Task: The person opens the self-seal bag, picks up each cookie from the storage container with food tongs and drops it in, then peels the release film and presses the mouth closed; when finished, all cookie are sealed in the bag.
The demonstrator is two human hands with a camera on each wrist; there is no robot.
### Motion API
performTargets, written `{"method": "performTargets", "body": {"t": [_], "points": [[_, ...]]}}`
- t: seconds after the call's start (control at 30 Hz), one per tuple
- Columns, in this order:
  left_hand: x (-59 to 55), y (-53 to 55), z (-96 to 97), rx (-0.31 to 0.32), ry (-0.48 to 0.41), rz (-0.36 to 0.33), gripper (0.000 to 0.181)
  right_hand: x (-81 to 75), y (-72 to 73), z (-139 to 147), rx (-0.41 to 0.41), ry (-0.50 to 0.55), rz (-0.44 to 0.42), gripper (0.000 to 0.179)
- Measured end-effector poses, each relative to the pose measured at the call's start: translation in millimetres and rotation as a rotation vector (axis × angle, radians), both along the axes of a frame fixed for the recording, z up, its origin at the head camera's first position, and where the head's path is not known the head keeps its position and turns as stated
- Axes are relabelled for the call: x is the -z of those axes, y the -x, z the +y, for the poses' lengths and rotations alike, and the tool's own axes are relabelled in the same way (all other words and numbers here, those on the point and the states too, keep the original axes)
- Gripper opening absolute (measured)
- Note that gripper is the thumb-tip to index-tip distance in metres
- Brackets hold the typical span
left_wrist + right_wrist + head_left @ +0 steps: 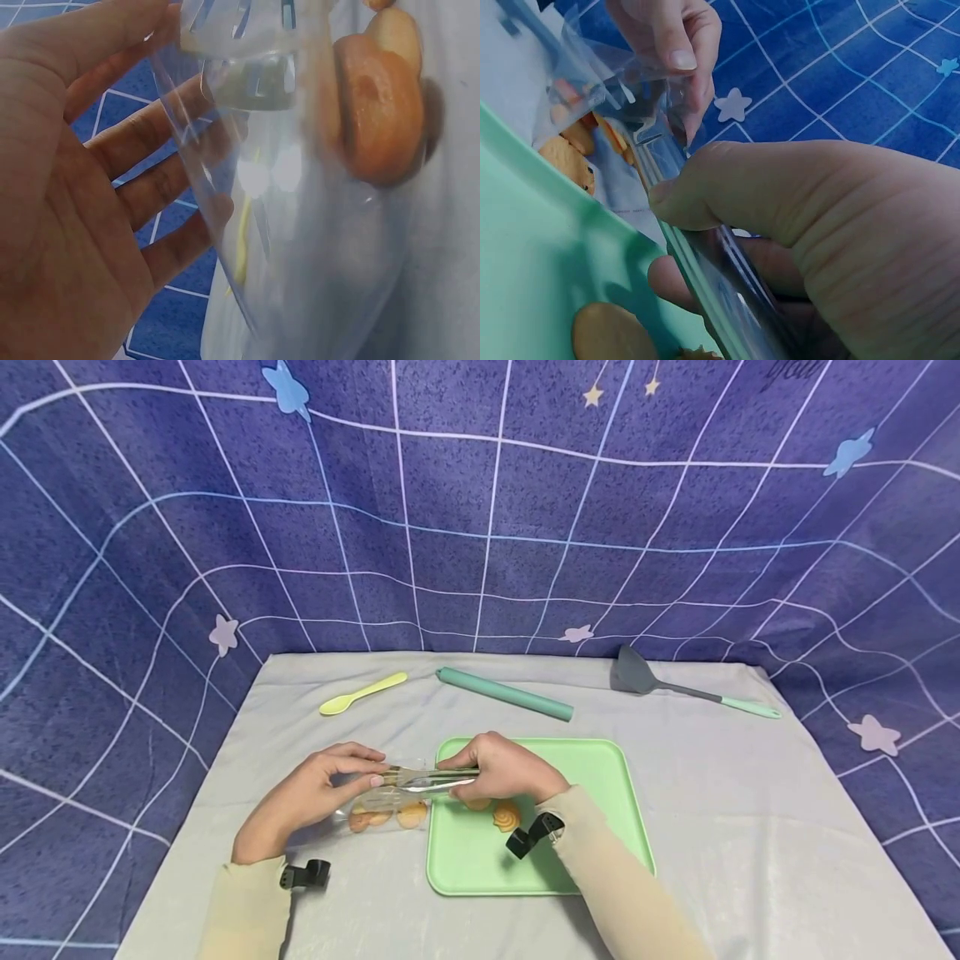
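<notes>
My left hand (307,789) pinches the edge of a clear plastic bag (330,255) between thumb and fingertips; its other fingers are spread behind the film in the left wrist view. Cookies (411,815) lie in the bag beside the tray. My right hand (513,768) grips metal tongs (705,289), thumb on one arm and fingers on the other. The slotted tong tip (251,82) shows through the film at the bag's mouth. On the green tray (600,868), a swirled cookie (506,816) sits below the right hand, beside another partly hidden one.
Behind the hands lie a yellow spoon (363,693), a teal tube (506,693) and a grey spatula (637,672) with a mint handle. A white cloth (750,827) covers the table. Blue patterned fabric (465,510) hangs around its back and sides.
</notes>
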State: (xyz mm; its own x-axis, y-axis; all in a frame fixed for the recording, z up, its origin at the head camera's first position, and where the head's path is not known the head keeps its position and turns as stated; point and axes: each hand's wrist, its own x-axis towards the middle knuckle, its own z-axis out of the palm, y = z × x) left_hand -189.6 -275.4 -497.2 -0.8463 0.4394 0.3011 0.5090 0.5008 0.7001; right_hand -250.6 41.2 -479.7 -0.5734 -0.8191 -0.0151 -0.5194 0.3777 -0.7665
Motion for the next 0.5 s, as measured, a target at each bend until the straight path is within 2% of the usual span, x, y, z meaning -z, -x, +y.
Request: {"method": "performTargets", "body": {"t": [0.33, 0.5], "points": [[-3.2, -1.7, -1.0, -0.012, 0.019, -0.004, 0.019, -0.5, 1.1, -7.0, -0.014, -0.018, 0.028, 0.042], [-1.6, -1.5, -1.6, -0.003, -0.005, 0.009, 0.019, -6.1, -2.2, 3.5, -0.003, -0.037, 0.007, 0.044]]}}
